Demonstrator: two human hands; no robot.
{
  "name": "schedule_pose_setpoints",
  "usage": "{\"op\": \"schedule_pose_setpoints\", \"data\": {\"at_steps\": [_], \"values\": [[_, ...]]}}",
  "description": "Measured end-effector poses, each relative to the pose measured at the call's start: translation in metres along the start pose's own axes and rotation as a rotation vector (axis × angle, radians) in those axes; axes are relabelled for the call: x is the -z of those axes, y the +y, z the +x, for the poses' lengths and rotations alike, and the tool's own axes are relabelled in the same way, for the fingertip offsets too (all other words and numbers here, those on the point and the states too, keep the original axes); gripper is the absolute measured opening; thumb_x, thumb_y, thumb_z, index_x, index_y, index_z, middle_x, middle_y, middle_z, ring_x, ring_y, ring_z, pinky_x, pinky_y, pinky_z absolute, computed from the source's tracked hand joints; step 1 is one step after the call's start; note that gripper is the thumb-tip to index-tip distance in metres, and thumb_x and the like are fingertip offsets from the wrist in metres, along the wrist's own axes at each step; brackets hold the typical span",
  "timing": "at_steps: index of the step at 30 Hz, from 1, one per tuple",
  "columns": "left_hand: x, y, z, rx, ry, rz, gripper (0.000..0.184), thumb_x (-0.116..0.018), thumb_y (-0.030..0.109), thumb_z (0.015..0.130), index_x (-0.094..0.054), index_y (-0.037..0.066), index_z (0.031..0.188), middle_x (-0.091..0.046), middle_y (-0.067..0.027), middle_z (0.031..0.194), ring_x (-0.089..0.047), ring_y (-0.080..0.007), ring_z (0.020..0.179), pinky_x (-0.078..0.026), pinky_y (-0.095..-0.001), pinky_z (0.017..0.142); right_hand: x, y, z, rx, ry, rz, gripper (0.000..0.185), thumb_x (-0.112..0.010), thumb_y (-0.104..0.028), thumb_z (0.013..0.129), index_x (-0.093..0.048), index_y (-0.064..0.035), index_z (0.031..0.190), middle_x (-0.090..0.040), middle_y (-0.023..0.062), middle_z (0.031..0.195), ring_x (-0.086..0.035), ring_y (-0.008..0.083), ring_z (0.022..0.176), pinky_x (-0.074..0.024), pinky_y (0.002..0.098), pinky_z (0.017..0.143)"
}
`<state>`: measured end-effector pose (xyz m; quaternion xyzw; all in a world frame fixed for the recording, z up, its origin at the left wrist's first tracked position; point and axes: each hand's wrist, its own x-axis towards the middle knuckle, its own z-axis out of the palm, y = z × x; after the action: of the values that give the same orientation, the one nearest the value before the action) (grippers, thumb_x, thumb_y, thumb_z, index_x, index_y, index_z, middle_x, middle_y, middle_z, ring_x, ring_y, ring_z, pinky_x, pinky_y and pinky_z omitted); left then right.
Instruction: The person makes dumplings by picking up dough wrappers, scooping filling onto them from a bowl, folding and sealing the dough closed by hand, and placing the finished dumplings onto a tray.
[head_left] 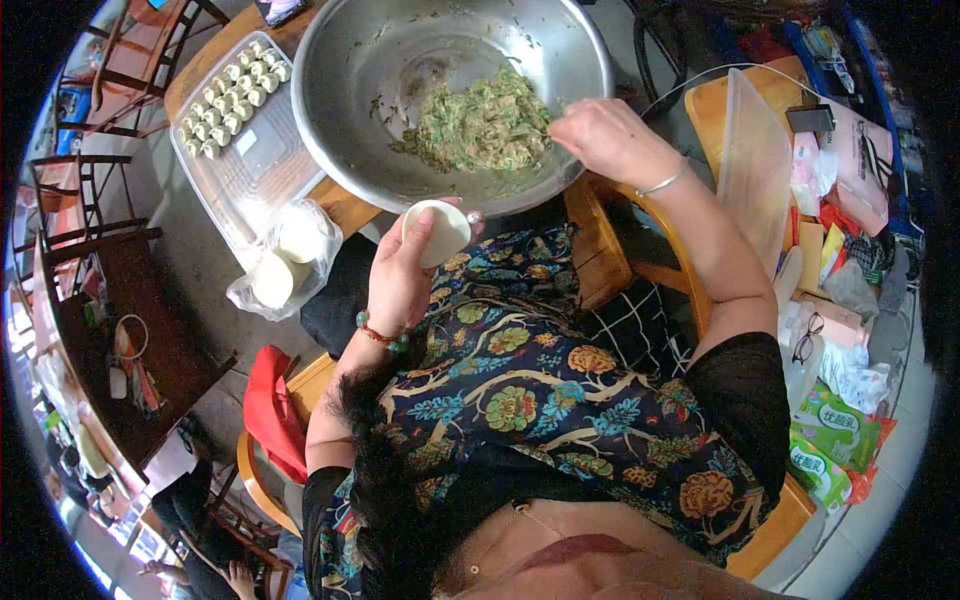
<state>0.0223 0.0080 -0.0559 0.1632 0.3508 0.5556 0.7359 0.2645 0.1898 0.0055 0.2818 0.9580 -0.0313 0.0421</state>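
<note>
A thin, pale dough wrapper (452, 240), smooth, matt and nearly round, lies in the left hand (400, 268), just off the near rim of a large bowl. That hand's grip is loosely curled: the thumb presses on the wrapper's upper face and the fingers support it from below. The forearm rises from the lower left, with a bracelet (398, 343) of green beads and red cord at the wrist.

Beyond it, the round metal bowl (345, 110) has a brushed, dull-silver wall, smeared in places. Inside sits a moist, shredded filling (485, 122), green flecked with beige, heaped toward the right. The right hand (605, 140) reaches over the bowl's right rim, palm down, wrist slightly bent, a slim silver bangle (662, 180) on it. Its fingertips are drawn together beside the filling; whether they hold anything, I cannot tell.

Left of the bowl, a ridged, clear plastic tray (268, 190) rests on the wooden bench (352, 197), bearing rows of small, plump, folded dumplings (232, 98) at its far end. At its near end, a crinkled clear bag (325, 250) holds pale, round dough pieces (273, 282). Off to the right stands a translucent plastic container (750, 180).
</note>
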Motion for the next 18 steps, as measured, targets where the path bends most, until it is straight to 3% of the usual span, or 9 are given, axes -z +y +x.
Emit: {"op": "schedule_pose_setpoints", "data": {"at_steps": [7, 10, 12, 13, 14, 18], "values": [[-0.001, -0.002, 0.0, -0.013, 0.046, -0.004, 0.036, -0.044, 0.023, 0.103, -0.053, -0.005, 0.123, -0.064, -0.0193, 0.115, -0.065, -0.0289, 0.105, -0.047, -0.0357, 0.098, 0.007, 0.004, -0.002, 0.032, -0.153, -0.007, 0.011, -0.062, -0.012, 0.084, -0.062, -0.0025, 0.078, -0.059, 0.0163, 0.075, -0.061, 0.0361, 0.075, -0.05, 0.0451, 0.067], [-0.002, -0.001, -0.001, -0.022, 0.047, -0.009, 0.036, -0.044, 0.024, 0.103, -0.053, -0.005, 0.123, -0.064, -0.0187, 0.115, -0.065, -0.0291, 0.105, -0.047, -0.0354, 0.098, 0.008, 0.007, 0.007, 0.008, -0.042, -0.001, 0.01, -0.062, -0.011, 0.083, -0.063, -0.0029, 0.079, -0.059, 0.0159, 0.075, -0.061, 0.0357, 0.075, -0.0497, 0.0445, 0.067], [-0.002, 0.0, -0.001, -0.02, 0.045, -0.015, 0.037, -0.044, 0.025, 0.103, -0.053, -0.005, 0.123, -0.064, -0.0184, 0.115, -0.065, -0.0293, 0.105, -0.047, -0.0352, 0.098, 0.002, 0.011, 0.012, 0.115, 0.053, -0.014, 0.01, -0.061, -0.012, 0.083, -0.062, -0.0028, 0.078, -0.059, 0.0158, 0.076, -0.061, 0.0356, 0.074, -0.0495, 0.0438, 0.068], [-0.001, -0.002, 0.0, -0.026, 0.054, 0.013, 0.039, -0.046, 0.026, 0.102, -0.051, -0.006, 0.123, -0.063, -0.0213, 0.116, -0.064, -0.0322, 0.107, -0.047, -0.0392, 0.099, 0.0, 0.012, 0.011, 0.112, 0.054, -0.013, 0.01, -0.061, -0.012, 0.083, -0.062, -0.0028, 0.078, -0.059, 0.0158, 0.076, -0.061, 0.0356, 0.074, -0.0495, 0.0438, 0.068], [-0.002, -0.002, 0.001, -0.033, 0.064, 0.043, 0.042, -0.048, 0.027, 0.1, -0.049, -0.007, 0.123, -0.062, -0.0242, 0.117, -0.063, -0.0351, 0.108, -0.047, -0.0433, 0.101, 0.0, 0.014, 0.011, 0.133, 0.008, -0.033, 0.011, -0.061, -0.012, 0.083, -0.062, -0.0031, 0.078, -0.059, 0.0157, 0.076, -0.061, 0.0353, 0.075, -0.0494, 0.0435, 0.069], [-0.002, -0.002, 0.0, -0.031, 0.072, 0.044, 0.041, -0.048, 0.027, 0.1, -0.05, -0.007, 0.123, -0.063, -0.0239, 0.116, -0.063, -0.035, 0.108, -0.047, -0.0435, 0.101, 0.001, 0.019, 0.007, 0.122, -0.162, -0.065, 0.012, -0.059, -0.014, 0.084, -0.063, -0.004, 0.078, -0.058, 0.015, 0.075, -0.061, 0.0339, 0.078, -0.0489, 0.0434, 0.07]]}}
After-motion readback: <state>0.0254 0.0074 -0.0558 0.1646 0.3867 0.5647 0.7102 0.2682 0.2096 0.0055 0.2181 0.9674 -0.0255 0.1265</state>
